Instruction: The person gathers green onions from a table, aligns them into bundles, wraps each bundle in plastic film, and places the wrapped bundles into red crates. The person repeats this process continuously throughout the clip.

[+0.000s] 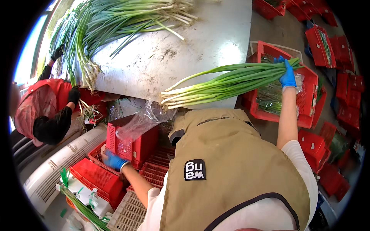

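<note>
My right hand [287,75], in a blue glove, grips a bunch of green onions [219,83] by its leaf ends. The white root ends point left and lie at the near edge of the metal table [138,66]. Beneath the hand is a red plastic crate [303,106] holding more green onions in clear film. Down at the left, my left hand [115,161], also blue-gloved, is blurred beside an upturned red crate [136,144] and above a lower red basket [96,153]. Whether its fingers hold anything is not visible. Crumpled clear plastic film [147,118] drapes over the upturned crate.
A large heap of green onions [121,20] covers the table's far left. A co-worker in black gloves [74,95] handles onions at the left. Red crates [321,46] stand along the right floor. A white slatted unit [63,164] and a beige crate [128,210] are lower left.
</note>
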